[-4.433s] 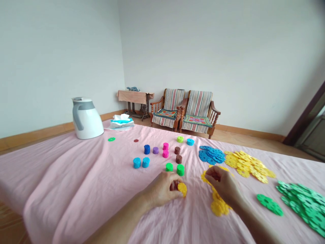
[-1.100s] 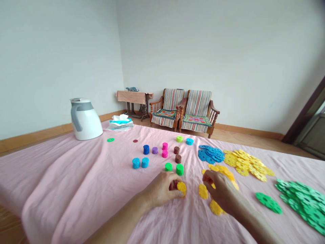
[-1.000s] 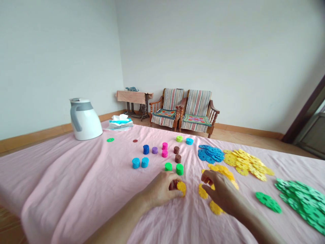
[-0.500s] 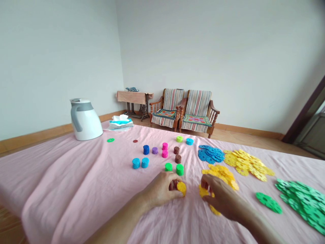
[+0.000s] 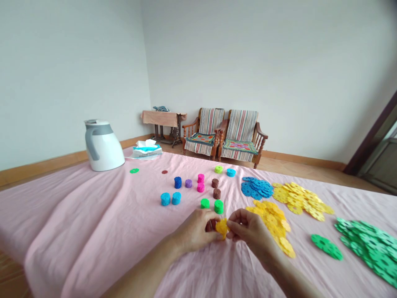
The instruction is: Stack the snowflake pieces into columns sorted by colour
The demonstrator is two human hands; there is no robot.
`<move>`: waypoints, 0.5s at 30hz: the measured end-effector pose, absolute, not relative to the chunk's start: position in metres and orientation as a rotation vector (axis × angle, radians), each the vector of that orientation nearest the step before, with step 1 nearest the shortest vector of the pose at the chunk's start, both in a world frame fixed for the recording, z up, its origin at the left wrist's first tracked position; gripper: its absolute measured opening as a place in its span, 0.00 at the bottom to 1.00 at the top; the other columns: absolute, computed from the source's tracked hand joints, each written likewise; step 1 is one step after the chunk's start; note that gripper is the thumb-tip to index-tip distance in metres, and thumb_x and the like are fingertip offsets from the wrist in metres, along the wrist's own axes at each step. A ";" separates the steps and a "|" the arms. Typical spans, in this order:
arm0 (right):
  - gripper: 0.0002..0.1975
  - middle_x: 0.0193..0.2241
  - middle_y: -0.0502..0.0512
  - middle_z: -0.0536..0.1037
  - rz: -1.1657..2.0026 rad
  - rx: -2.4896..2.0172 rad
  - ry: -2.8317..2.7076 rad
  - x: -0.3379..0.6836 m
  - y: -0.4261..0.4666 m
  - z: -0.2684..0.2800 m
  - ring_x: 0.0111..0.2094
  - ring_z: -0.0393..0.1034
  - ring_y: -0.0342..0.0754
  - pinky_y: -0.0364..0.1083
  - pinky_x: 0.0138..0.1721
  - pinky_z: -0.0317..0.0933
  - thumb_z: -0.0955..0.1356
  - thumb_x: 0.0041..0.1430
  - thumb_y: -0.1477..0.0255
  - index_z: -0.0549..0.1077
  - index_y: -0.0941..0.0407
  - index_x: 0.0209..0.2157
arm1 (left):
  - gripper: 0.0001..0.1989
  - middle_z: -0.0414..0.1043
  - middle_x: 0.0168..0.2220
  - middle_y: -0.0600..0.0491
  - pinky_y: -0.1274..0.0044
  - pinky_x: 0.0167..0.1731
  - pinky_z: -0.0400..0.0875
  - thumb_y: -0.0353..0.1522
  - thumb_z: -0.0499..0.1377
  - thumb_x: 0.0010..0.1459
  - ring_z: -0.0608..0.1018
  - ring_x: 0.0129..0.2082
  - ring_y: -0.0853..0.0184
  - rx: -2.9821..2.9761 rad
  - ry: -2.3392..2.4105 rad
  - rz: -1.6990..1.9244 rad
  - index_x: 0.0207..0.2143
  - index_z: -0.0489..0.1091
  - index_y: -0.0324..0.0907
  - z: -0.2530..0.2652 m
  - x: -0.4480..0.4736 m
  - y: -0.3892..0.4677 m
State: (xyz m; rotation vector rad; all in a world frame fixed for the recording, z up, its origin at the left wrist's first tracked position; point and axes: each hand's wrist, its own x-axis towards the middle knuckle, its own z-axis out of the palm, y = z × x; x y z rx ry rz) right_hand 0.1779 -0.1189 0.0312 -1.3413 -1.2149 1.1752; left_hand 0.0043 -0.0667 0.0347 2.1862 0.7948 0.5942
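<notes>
My left hand [image 5: 197, 231] is closed around a short stack of yellow notched discs [image 5: 221, 227], thumb below and fingers partly hidden behind. My right hand [image 5: 252, 231] pinches a yellow disc against the stack's right face; its fingertips cover most of that disc. Right beside this hand lies a loose pile of yellow discs [image 5: 274, 221], partly behind the wrist. Just beyond my left hand stand two bright green disc stacks, one left [image 5: 204, 203] and one right [image 5: 218, 206].
Farther back are light blue stacks [image 5: 165, 199], pink stacks [image 5: 200, 188], brown stacks [image 5: 216, 193] and a purple stack [image 5: 188, 183]. Blue discs [image 5: 257, 188], more yellow discs [image 5: 300, 198] and green discs [image 5: 372, 248] are heaped rightward. A white jug [image 5: 107, 151] and tissue pack [image 5: 147, 150] stand left.
My right hand has moved left from the near yellow pile to the stack in my left hand, bringing a yellow disc. My left hand has stayed nearly in place.
</notes>
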 end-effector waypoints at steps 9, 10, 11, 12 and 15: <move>0.10 0.18 0.46 0.74 1.189 -1.302 -1.231 0.173 -0.114 0.023 0.21 0.72 0.44 0.45 0.25 0.66 0.70 0.48 0.65 0.67 0.56 0.25 | 0.06 0.71 0.29 0.55 0.80 0.24 0.60 0.31 0.64 0.50 0.71 0.26 0.70 2.201 0.776 0.614 0.32 0.74 0.38 0.034 0.004 -0.066; 0.10 0.18 0.47 0.73 1.161 -1.320 -1.249 0.174 -0.115 0.024 0.21 0.72 0.45 0.44 0.25 0.66 0.69 0.49 0.65 0.67 0.56 0.24 | 0.07 0.71 0.29 0.55 0.80 0.25 0.60 0.31 0.64 0.50 0.71 0.26 0.70 2.198 0.783 0.606 0.33 0.74 0.38 0.034 0.004 -0.066; 0.10 0.18 0.47 0.73 1.127 -1.341 -1.268 0.175 -0.115 0.025 0.22 0.72 0.45 0.44 0.25 0.65 0.69 0.49 0.65 0.67 0.56 0.24 | 0.07 0.71 0.29 0.55 0.80 0.25 0.60 0.30 0.64 0.49 0.70 0.26 0.70 2.195 0.791 0.597 0.33 0.74 0.39 0.035 0.004 -0.066; 0.09 0.18 0.46 0.72 1.086 -1.367 -1.287 0.177 -0.115 0.026 0.22 0.72 0.45 0.44 0.25 0.65 0.68 0.50 0.65 0.67 0.55 0.24 | 0.08 0.71 0.29 0.55 0.80 0.25 0.60 0.31 0.64 0.49 0.70 0.26 0.70 2.191 0.801 0.590 0.34 0.75 0.39 0.036 0.004 -0.067; 0.08 0.18 0.46 0.71 0.895 -1.492 -1.376 0.188 -0.114 0.028 0.22 0.72 0.46 0.43 0.24 0.62 0.65 0.52 0.66 0.67 0.55 0.25 | 0.09 0.71 0.28 0.55 0.80 0.25 0.60 0.31 0.65 0.49 0.70 0.27 0.70 2.180 0.819 0.580 0.35 0.76 0.39 0.038 0.004 -0.068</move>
